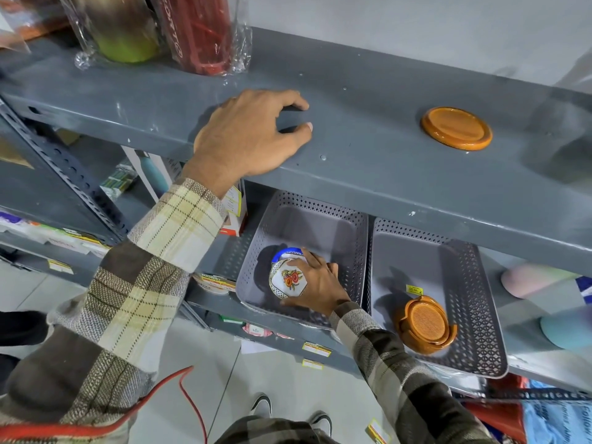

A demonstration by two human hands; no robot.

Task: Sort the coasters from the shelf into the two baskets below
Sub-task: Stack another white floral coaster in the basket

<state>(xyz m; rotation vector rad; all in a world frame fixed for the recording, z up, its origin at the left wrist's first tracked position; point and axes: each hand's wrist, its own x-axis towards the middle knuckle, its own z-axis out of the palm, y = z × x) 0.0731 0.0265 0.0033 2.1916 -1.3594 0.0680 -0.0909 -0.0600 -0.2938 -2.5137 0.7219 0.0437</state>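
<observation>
White floral coaster: pinched in my right grip, low inside the left basket, over a blue-rimmed coaster. Right of that grip, the right basket holds a stack of orange coasters. Above, my left grip rests on the shelf, fingers curled, pinching nothing. One orange coaster lies well right of it.
</observation>
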